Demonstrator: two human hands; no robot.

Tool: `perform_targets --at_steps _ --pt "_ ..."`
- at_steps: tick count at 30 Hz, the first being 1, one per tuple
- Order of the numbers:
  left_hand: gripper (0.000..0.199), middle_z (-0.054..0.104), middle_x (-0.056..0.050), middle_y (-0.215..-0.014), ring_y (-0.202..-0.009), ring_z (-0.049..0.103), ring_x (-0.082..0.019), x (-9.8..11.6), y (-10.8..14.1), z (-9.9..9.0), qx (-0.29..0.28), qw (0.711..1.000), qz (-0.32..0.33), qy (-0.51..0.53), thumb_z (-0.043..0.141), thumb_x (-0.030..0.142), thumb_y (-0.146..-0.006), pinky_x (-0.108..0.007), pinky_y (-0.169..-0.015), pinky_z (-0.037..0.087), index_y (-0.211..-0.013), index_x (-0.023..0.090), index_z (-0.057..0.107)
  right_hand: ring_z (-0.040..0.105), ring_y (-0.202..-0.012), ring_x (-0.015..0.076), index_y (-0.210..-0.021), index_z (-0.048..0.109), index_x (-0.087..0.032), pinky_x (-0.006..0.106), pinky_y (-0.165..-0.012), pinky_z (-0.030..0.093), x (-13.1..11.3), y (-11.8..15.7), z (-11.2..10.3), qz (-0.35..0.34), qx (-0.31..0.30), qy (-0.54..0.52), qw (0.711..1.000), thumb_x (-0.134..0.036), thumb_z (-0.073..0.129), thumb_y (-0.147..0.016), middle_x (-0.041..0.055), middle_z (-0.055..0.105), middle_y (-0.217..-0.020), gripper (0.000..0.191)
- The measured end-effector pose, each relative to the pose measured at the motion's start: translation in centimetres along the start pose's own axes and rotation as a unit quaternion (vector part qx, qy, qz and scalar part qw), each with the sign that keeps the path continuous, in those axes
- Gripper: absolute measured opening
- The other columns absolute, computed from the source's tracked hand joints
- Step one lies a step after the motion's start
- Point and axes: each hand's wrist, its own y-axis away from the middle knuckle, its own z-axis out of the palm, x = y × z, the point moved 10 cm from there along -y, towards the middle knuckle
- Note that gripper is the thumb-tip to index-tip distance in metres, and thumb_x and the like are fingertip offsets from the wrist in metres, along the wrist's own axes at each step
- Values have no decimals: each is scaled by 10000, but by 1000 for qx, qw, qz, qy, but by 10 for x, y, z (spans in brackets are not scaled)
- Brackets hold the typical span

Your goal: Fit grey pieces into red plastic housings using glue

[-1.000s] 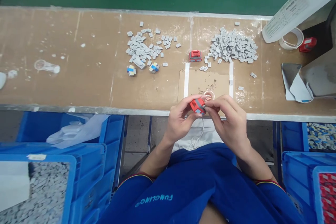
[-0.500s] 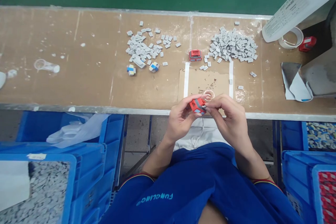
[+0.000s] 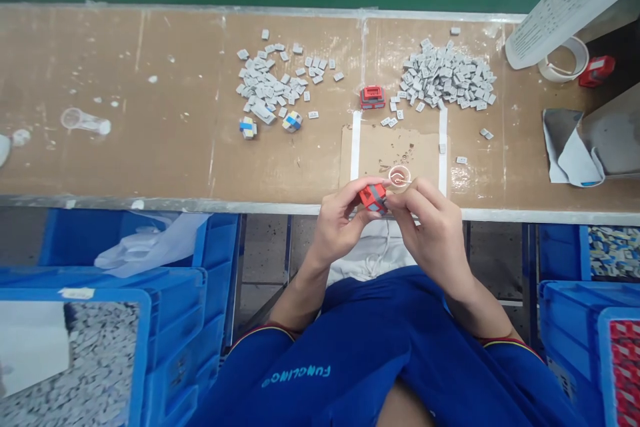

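Near the table's front edge my left hand (image 3: 336,225) grips a red block with a grey band (image 3: 373,197) between thumb and fingers. The fingers of my right hand (image 3: 429,230) are pinched together at the block's right side; what they hold, if anything, is too small to tell. Just beyond the fingers stands a small round clear cup (image 3: 399,176). Another red and grey block (image 3: 373,97) rests farther back, between a pile of small grey tiles (image 3: 447,77) on the right and a looser pile of tiles (image 3: 270,83) on the left.
Two white, blue and yellow pieces (image 3: 248,127) lie by the left pile. A large white bottle (image 3: 560,10), a tape roll (image 3: 579,60) and folded paper (image 3: 575,147) are at the right. Blue crates (image 3: 175,307) stand below the table's front edge on both sides.
The view has shifted slightly. My right fingers have closed in over the block's right side, covering the small light part that showed there. My left hand keeps its grip on the block.
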Motion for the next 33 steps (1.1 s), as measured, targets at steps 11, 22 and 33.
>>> perform_targets --at_steps 11,22,33 --pt "473 737 -117 -1387 -1171 753 -221 3 8 -5 0 1000 15 1 752 274 -961 -323 -986 620 -1420 257 635 631 -752 118 -1018 685 -189 243 -658 526 6 12 2 -16 42 -95 994 -80 622 -1004 19 645 -862 127" --pt "476 749 -108 -1346 -1232 726 -248 37 3 -4 -58 988 121 -75 741 231 -963 -432 -1098 585 -1429 263 649 671 -829 138 -1062 705 -150 261 -725 570 -13 9 -14 -112 -3 -56 992 -102 667 -983 61 696 -922 100" --pt "484 767 -96 -1326 -1207 743 -223 37 5 -6 -61 986 120 -95 759 164 -939 -361 -1065 599 -1405 254 665 566 -670 92 -954 708 -155 220 -600 481 1 4 -1 -65 -33 -131 989 -110 658 -983 -4 587 -786 73"
